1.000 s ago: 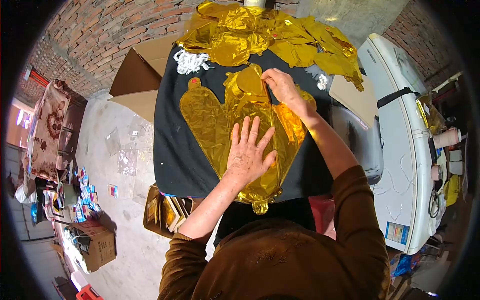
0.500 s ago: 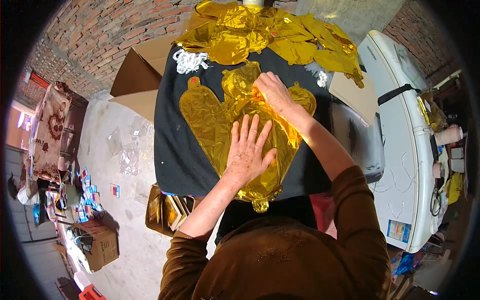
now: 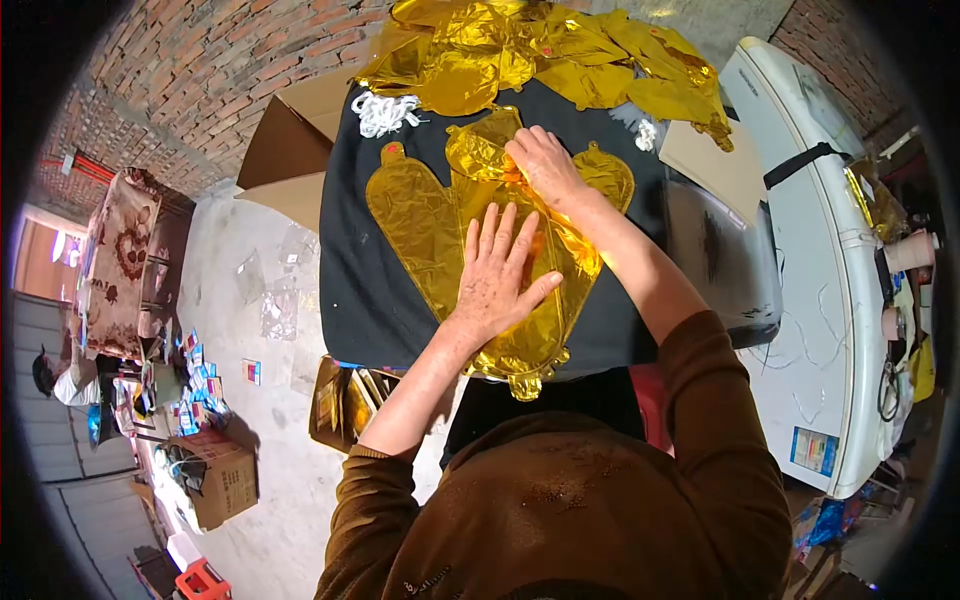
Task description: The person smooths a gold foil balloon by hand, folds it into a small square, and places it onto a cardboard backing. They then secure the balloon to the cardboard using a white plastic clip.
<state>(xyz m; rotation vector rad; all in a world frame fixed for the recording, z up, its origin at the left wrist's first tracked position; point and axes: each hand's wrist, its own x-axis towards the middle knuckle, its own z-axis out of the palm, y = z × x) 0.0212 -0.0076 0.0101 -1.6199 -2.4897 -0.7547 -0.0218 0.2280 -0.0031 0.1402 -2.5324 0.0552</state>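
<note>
A flat gold foil piece [image 3: 410,215] with rounded lobes and small tabs lies on the black cloth [image 3: 350,290]. My left hand [image 3: 495,280] rests flat on its middle, fingers spread and palm down. Higher up and to the right, my right hand [image 3: 545,165] has its fingers curled together on crinkled foil near the upper lobe, gripping a fold of it. Part of the foil is hidden under both hands and the right forearm.
More gold foil pieces [image 3: 460,80] are heaped along the far edge. Bundled white string [image 3: 385,114] lies at the far left of the cloth. A cardboard box [image 3: 285,150] stands left, a white appliance [image 3: 815,330] right. Another box [image 3: 335,405] holds items below the table's near-left edge.
The whole view has shifted slightly. My right hand's fingers have moved a little on the foil, whose folds beneath look different. My left hand stays flat on the middle.
</note>
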